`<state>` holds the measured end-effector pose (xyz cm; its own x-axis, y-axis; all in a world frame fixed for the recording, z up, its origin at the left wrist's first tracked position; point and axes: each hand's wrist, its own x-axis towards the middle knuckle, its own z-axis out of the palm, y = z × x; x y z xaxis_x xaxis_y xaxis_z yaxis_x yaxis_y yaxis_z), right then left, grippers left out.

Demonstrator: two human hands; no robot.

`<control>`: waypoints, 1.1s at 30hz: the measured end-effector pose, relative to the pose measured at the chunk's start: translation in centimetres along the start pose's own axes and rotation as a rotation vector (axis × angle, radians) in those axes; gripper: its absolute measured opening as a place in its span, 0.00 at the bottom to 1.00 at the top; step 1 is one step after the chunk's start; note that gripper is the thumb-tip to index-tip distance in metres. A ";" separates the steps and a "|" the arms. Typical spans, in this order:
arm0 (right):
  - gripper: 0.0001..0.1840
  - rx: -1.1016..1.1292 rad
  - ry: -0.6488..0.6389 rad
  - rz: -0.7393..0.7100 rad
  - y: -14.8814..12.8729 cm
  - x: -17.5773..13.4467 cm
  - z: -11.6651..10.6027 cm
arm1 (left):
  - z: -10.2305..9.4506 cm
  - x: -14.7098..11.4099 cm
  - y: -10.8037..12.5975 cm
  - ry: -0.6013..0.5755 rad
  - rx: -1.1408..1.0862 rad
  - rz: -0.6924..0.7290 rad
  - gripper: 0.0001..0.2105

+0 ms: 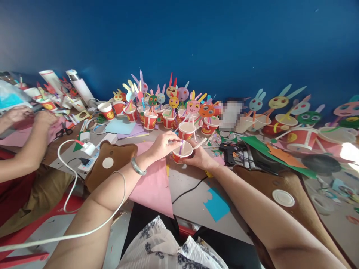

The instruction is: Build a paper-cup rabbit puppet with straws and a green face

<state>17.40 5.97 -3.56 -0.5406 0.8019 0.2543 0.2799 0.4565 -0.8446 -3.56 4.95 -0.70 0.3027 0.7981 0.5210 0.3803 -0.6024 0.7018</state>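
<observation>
Over the worktop (180, 176), toward its front edge, the curled grip of the right hand (200, 157) holds a red-and-white paper cup (177, 157). The left hand (165, 145) pinches a purple strip (181, 148) inside it.

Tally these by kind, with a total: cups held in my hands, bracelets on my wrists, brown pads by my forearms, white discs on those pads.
Held cup: 1
Bracelet: 1
Brown pads: 2
White discs: 2
Total: 6
</observation>
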 end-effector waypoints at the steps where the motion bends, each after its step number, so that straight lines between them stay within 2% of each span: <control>1: 0.37 0.006 -0.015 -0.003 0.1 0.0 -0.1 | 0.0 0.0 -0.1 0.005 -0.007 0.003 0.08; 5: 0.39 0.064 -0.082 0.009 0.2 0.0 -0.3 | 0.1 -0.1 -0.4 0.023 -0.024 -0.002 0.07; 9: 0.46 0.090 -0.099 0.029 0.1 0.3 -1.1 | 0.1 -0.2 -0.5 0.006 -0.034 0.003 0.06; 12: 0.51 0.218 -0.114 0.028 0.2 0.6 -2.3 | 0.1 -0.2 -0.4 -0.005 -0.033 0.017 0.06; 14: 0.51 0.300 -0.081 0.037 0.2 0.7 -3.0 | 0.1 -0.2 -0.3 -0.019 -0.035 0.025 0.06; 17: 0.45 0.280 0.040 0.039 -0.3 0.7 -3.4 | 0.2 -0.2 -0.3 -0.032 -0.035 0.030 0.07; 21: 0.28 0.058 0.184 -0.011 -1.7 0.4 -2.6 | 0.4 -0.3 -0.1 -0.018 -0.022 -0.001 0.06; 23: 0.24 -0.037 0.230 -0.051 -2.2 0.3 -2.0 | 0.5 -0.4 0.1 -0.021 -0.020 -0.027 0.06; 29: 0.15 -0.095 0.214 -0.165 -2.6 0.2 -1.4 | 0.7 -0.4 0.7 -0.050 -0.048 -0.097 0.08; 33: 0.12 -0.118 0.244 -0.159 -2.5 0.3 -1.3 | 0.6 -0.2 0.9 -0.032 -0.139 -0.214 0.08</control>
<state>17.57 5.59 -0.76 -0.3823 0.7791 0.4969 0.3052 0.6140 -0.7279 -2.79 4.22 -0.44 0.2562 0.9052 0.3390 0.3155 -0.4098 0.8558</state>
